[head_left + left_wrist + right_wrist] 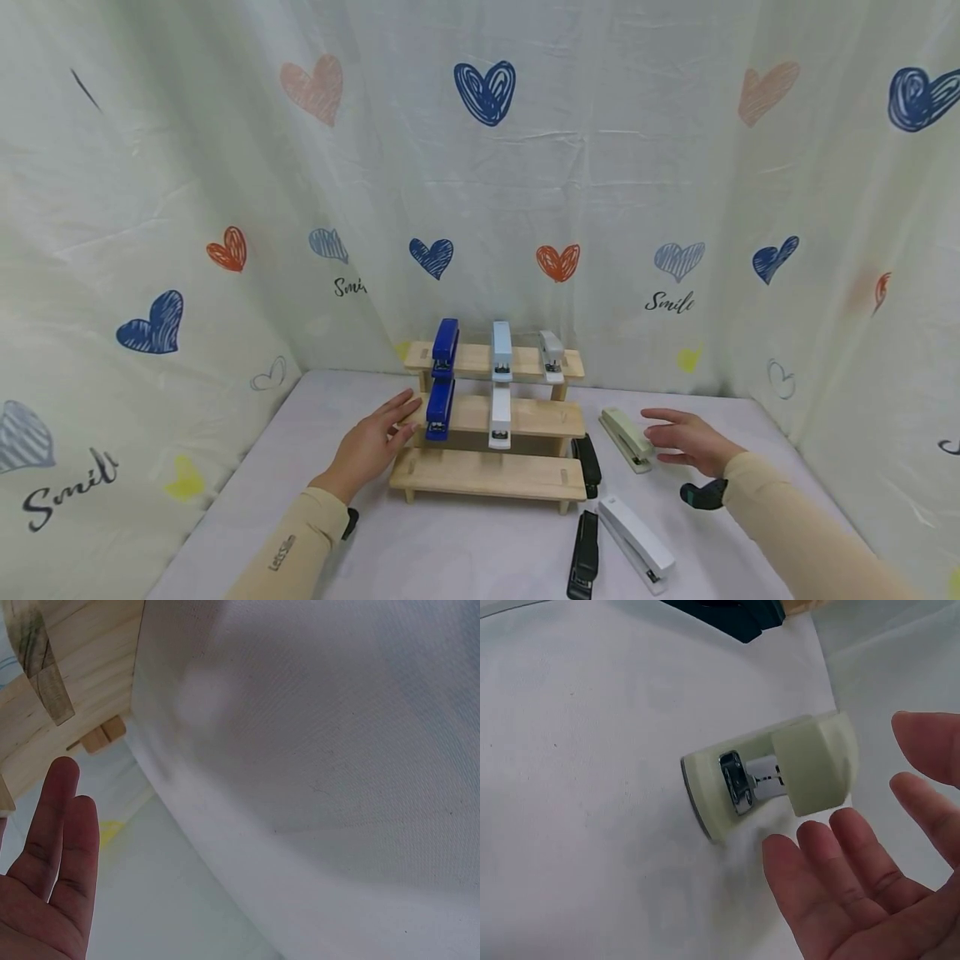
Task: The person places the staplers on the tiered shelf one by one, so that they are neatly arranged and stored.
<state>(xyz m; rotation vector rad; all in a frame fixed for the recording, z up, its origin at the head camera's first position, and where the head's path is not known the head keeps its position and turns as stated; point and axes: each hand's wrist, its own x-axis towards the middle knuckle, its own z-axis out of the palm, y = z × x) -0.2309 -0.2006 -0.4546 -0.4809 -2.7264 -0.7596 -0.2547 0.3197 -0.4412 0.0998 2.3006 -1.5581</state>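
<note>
While the left hand is positioned at the left end of the middle tier of a three-tier wooden rack, its fingers are extended and clamped on nothing; whether the fingertips actually bear on the wood cannot be settled from the head and left wrist views. The right hand is held just beside the pale green stapler, thumb and fingers apart. That stapler is found lying on the table, to the right of the rack and towards the table's back edge, its metal anvil being turned towards the front.

On the top tier, a dark blue stapler is set near the left end, a light blue stapler about the middle and a grey stapler towards the right end. On the middle tier, a second blue stapler is placed near the left end, with a white stapler about the middle.

Alongside the rack's right side, a black stapler is noted on the table. Nearer the front, beyond the rack's front right corner, a further black stapler and a larger white one are laid side by side.
</note>
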